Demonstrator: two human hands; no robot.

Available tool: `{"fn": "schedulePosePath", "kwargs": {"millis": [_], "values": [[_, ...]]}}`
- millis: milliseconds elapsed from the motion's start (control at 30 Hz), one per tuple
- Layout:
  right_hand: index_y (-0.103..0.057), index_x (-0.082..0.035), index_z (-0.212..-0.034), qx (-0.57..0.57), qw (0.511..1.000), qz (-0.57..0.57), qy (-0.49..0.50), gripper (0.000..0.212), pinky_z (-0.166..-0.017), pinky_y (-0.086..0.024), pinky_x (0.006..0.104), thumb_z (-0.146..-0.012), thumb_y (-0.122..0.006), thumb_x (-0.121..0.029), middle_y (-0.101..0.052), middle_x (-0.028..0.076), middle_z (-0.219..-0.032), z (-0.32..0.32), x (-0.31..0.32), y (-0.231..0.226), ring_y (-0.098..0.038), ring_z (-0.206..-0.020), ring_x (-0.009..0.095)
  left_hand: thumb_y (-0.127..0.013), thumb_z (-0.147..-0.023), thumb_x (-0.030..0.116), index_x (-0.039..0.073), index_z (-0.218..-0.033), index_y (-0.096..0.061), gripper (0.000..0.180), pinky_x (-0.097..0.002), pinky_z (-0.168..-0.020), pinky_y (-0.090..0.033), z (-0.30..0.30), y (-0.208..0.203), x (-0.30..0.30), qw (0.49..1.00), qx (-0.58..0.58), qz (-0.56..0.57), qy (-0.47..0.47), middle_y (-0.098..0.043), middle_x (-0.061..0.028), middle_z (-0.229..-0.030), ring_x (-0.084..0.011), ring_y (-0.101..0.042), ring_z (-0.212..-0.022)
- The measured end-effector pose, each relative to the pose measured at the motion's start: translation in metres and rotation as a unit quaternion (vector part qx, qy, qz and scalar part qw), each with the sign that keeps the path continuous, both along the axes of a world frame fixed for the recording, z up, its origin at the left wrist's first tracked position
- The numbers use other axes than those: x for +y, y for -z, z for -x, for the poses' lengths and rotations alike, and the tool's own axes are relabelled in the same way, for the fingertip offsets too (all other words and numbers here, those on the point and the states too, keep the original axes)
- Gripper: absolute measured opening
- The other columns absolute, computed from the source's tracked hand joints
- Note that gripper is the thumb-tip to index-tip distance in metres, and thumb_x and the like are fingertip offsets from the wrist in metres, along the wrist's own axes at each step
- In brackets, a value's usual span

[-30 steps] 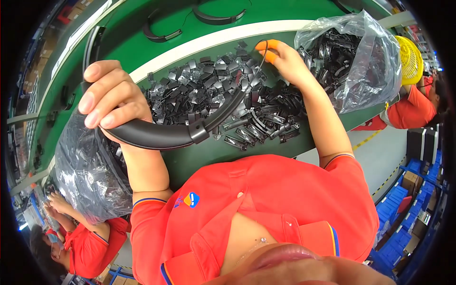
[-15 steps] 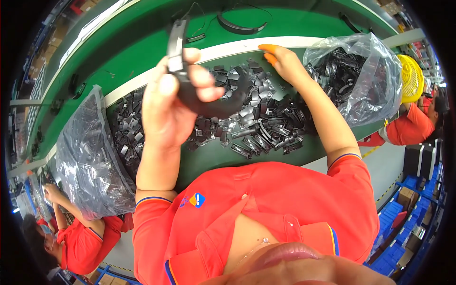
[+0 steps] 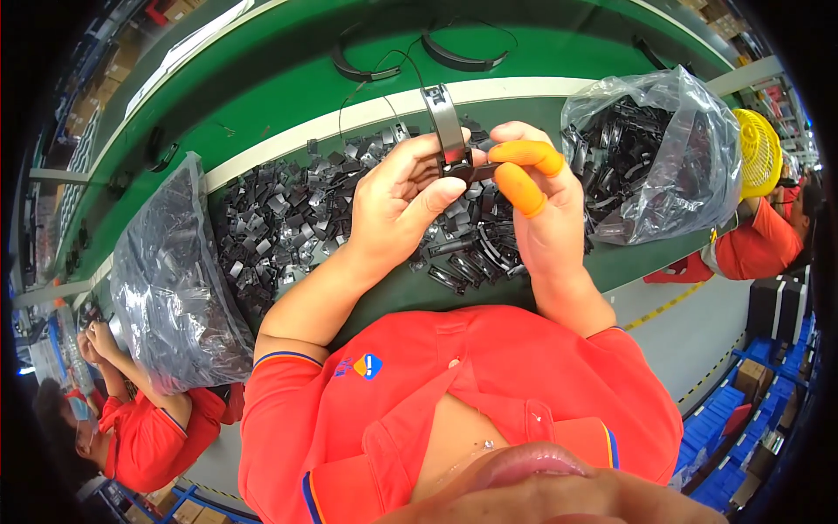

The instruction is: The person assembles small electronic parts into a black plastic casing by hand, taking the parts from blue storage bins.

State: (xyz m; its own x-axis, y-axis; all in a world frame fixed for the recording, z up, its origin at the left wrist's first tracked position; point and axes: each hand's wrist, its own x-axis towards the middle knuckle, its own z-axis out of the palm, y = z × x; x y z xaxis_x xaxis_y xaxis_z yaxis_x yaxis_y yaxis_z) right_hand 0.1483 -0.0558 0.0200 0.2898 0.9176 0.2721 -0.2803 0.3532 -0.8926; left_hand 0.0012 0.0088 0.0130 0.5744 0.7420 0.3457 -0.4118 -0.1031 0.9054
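Observation:
My left hand (image 3: 393, 196) is closed around a black curved neckband (image 3: 446, 127) with thin wires, held above the bench. One glossy end of the band points up and away from me. My right hand (image 3: 550, 218), with orange finger cots (image 3: 522, 188) on two fingers, pinches a dark part at the band's near side, close to my left thumb. Whether that part belongs to the band is hidden by the fingers. Under my hands lies a heap of small black plates (image 3: 292, 218), with longer curved black pieces (image 3: 471, 266) at its near right.
Clear plastic bags stand at the left (image 3: 179, 288) and right (image 3: 690, 166); the right one holds black parts. Beyond a pale rail (image 3: 340, 122) runs a green belt (image 3: 288, 83) with more neckbands (image 3: 463, 59). Co-workers in red sit on both sides. A yellow fan (image 3: 758, 153) is at far right.
My left hand has brought the neckband right and turned it, its glossy end still up. My right hand has come in from the far right to the band. Neckbands on the belt have shifted right.

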Motion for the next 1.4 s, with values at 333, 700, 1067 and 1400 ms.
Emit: {"fn": "schedulePosePath", "kwargs": {"millis": [333, 700, 1067, 1400], "values": [[-0.061, -0.001, -0.093, -0.177, 0.982, -0.058, 0.030, 0.016, -0.085, -0.040, 0.0274, -0.078, -0.063, -0.001, -0.049, 0.007, -0.108, 0.001, 0.004, 0.001, -0.049, -0.098, 0.015, -0.060, -0.083, 0.005, -0.007, -0.119, -0.043, 0.042, -0.0295, -0.091, -0.043, 0.002, 0.007, -0.002, 1.000, 0.001, -0.017, 0.005, -0.053, -0.0154, -0.117, -0.0195, -0.054, -0.106], [-0.056, 0.004, -0.110, -0.073, 0.990, 0.061, -0.101, 0.034, -0.085, -0.044, 0.0291, -0.088, -0.053, -0.022, -0.059, 0.012, -0.107, -0.004, 0.009, 0.004, -0.056, -0.098, 0.018, -0.055, -0.087, 0.012, -0.002, -0.114, -0.050, 0.031, -0.0294, -0.084, -0.046, -0.001, 0.015, -0.006, 0.993, 0.094, -0.058, 0.047, -0.058, -0.0108, -0.104, -0.0182, -0.058, -0.096], [-0.060, 0.003, -0.105, -0.217, 0.976, -0.018, 0.007, 0.024, -0.079, -0.046, 0.0257, -0.083, -0.054, -0.005, -0.060, 0.011, -0.106, 0.003, 0.005, 0.010, -0.057, -0.093, 0.016, -0.046, -0.092, 0.017, -0.001, -0.113, -0.045, 0.028, -0.0264, -0.081, -0.041, -0.012, 0.027, -0.026, 1.000, 0.020, 0.005, 0.013, -0.052, -0.0076, -0.105, -0.0117, -0.051, -0.094], [-0.062, 0.001, -0.100, -0.212, 0.976, -0.042, 0.034, 0.023, -0.074, -0.045, 0.0250, -0.082, -0.060, -0.013, -0.062, 0.008, -0.100, 0.008, 0.003, 0.016, -0.058, -0.087, 0.014, -0.045, -0.093, 0.025, -0.001, -0.109, -0.047, 0.030, -0.0248, -0.069, -0.045, -0.015, 0.028, -0.030, 1.000, 0.025, 0.001, -0.006, -0.055, -0.0085, -0.091, -0.0107, -0.056, -0.079]]}}
